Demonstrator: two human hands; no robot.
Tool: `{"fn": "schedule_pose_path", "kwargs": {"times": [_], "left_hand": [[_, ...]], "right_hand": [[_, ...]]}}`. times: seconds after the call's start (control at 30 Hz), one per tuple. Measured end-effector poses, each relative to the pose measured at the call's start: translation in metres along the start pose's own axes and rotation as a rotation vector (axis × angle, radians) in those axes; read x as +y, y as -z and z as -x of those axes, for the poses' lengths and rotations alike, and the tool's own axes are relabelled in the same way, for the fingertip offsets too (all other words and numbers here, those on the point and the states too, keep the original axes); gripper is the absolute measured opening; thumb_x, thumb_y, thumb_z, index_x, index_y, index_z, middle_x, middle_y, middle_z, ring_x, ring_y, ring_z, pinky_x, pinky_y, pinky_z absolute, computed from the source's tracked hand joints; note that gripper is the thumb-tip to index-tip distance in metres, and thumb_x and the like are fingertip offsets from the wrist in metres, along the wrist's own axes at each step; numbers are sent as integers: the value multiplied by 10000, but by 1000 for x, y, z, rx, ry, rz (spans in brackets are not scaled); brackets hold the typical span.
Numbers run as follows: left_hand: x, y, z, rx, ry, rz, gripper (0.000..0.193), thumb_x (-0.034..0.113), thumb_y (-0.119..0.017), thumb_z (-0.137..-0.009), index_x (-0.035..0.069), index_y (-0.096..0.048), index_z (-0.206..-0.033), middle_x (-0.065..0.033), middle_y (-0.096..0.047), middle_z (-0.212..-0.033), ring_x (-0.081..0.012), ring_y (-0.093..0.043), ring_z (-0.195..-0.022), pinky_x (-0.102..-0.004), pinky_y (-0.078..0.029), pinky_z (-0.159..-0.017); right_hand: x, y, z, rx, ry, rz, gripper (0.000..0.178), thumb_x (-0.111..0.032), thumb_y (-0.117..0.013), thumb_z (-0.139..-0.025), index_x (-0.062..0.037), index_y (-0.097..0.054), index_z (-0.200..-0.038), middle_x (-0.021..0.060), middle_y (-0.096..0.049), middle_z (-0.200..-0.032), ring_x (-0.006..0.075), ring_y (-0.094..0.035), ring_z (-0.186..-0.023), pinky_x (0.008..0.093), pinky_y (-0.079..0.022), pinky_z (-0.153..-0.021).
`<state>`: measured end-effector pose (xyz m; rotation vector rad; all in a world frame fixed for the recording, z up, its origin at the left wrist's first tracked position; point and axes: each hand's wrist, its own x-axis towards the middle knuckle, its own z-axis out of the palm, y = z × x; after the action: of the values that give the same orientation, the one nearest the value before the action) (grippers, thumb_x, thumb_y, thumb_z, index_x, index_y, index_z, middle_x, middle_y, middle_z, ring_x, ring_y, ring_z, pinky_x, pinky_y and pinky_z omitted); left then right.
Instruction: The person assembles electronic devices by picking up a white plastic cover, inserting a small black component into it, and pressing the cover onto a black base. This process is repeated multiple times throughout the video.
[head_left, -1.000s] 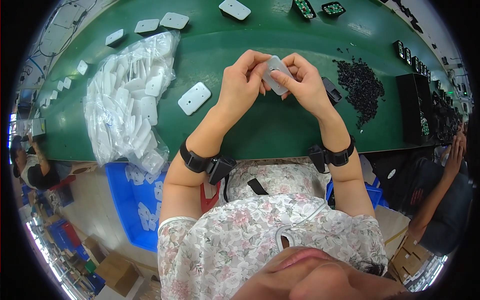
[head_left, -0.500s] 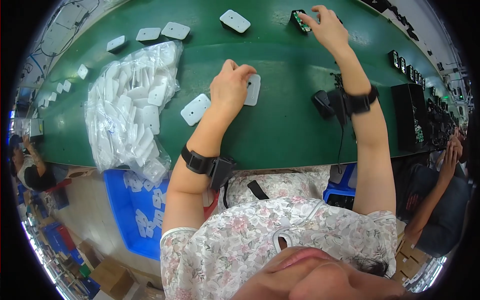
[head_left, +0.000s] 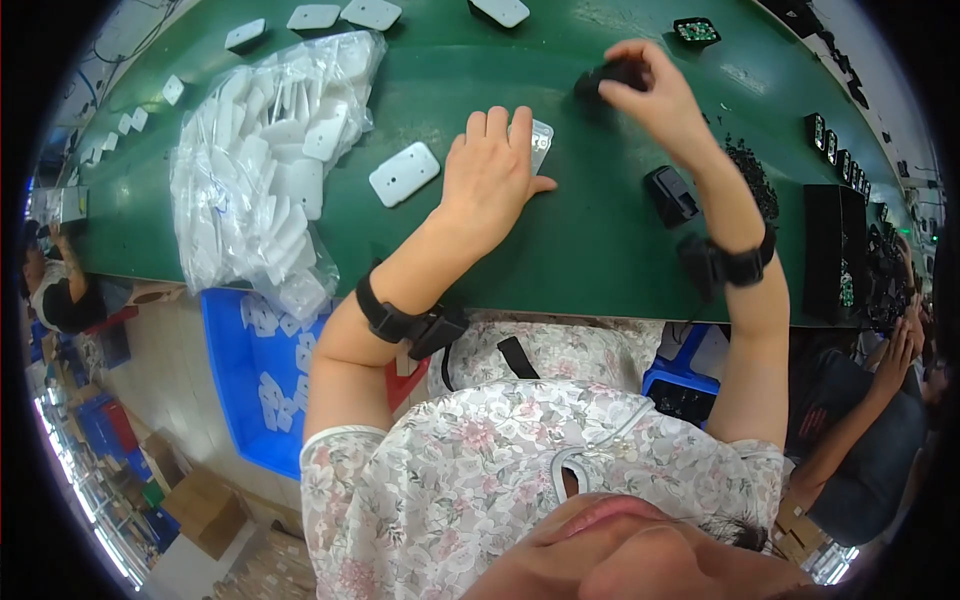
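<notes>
Left hand (head_left: 492, 175) presses flat on the white plastic plate (head_left: 540, 140) at 12 o'clock. Right hand (head_left: 655, 95) pinches a small black component (head_left: 608, 76) at 1 o'clock. Both parts appear light and rigid; grip by edges.

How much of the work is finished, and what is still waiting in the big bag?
Looks done: white plates lie in a row along the far edge of the green table. In hand: the left hand presses flat on a white plate, while the right hand holds a small black part. Left: one white plate lies loose, and the clear bag looks full of them.
</notes>
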<state>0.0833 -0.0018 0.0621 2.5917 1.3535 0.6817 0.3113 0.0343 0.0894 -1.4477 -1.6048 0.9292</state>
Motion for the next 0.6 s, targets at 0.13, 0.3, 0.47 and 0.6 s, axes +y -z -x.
{"fn": "schedule_pose_path", "kwargs": {"times": [0.13,0.3,0.47,0.6], "left_hand": [[-18,-5,10,61,-130,96,611,126,-749,-685,1,-465,-1212,-117,-550,-1046,-291,-504,-1004,-374,-425,-812],[-29,-7,18,52,-230,176,591,13,-683,-716,51,-470,-1266,-104,-572,-1107,-286,-513,-1068,-389,-413,-877],[-36,-6,25,107,-177,403,575,-79,-596,-742,49,-474,-1289,-123,-566,-1205,-308,-516,-1125,-397,-414,-936],[-37,0,27,117,-154,469,576,-124,-547,-744,47,-487,-1291,-129,-531,-1299,-312,-514,-1160,-397,-416,-971]], "right_hand": [[9,-13,45,32,157,339,364,-79,-669,-799,-24,-537,-1134,78,-583,-1045,202,-574,-1003,302,-445,-892],[11,-18,56,101,309,681,359,-69,-662,-802,-13,-570,-1144,125,-599,-1115,292,-582,-1033,336,-457,-896],[-10,-30,60,112,382,477,327,-57,-662,-803,-41,-613,-1126,117,-625,-1127,291,-600,-1032,348,-486,-871],[-14,-45,60,38,436,470,330,-50,-664,-798,-43,-616,-1124,112,-628,-1130,285,-599,-1040,346,-485,-886]]}}
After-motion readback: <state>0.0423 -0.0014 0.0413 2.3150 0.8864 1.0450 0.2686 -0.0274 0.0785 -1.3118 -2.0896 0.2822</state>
